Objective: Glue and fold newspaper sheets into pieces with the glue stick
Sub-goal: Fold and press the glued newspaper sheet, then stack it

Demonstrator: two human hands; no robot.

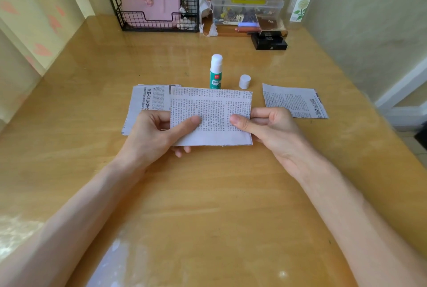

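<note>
Left of the left fingers, partly hidden behind that hand's knuckles, a loose stack of grey printed newspaper sheets lies flat on the glossy yellow wooden table, probably the supply waiting its turn. The left hand pinches the near-left part of a rectangular folded newspaper piece. Its thumb is on top and the other fingers are curled underneath, tips peeping out below the near edge.

Between the two thumbs the piece is held level, raised at least along its near edge (the layered edge suggests it is already doubled over). The grip seems meant to keep the layers square while the glue takes or the next fold is lined up.

Beyond the fingers, past the far edge of the piece, a green-and-white glue stick stands upright and uncapped. Its small white round cap sits just beside it to the right, both kept near, I judge, for another pass.

The right hand clamps the right edge likewise, thumb over and fingers folded behind. Right of those fingers, apart from them, a single flat newspaper piece rests, likely finished.
</note>
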